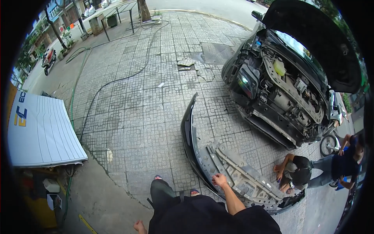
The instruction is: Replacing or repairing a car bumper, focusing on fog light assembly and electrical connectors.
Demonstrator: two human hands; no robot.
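Observation:
A dark car bumper lies curved on the paving in front of me, its grey inner frame facing up. Over the bumper's near edge is my right hand, its fingers curled together; whether something small is in them, or whether it touches the bumper, I cannot make out. Low at the bottom edge, beside my dark clothing, hangs my left hand, apart from the bumper, with loosely bent fingers and nothing visible in them. A crouching co-worker has both hands at the bumper's right end.
A dark car with its hood up and front stripped stands ahead right. Another person bends behind the co-worker, near a motorbike wheel. A dark hose crosses the paving. A white sheeted cover stands left; broken tiles lie ahead.

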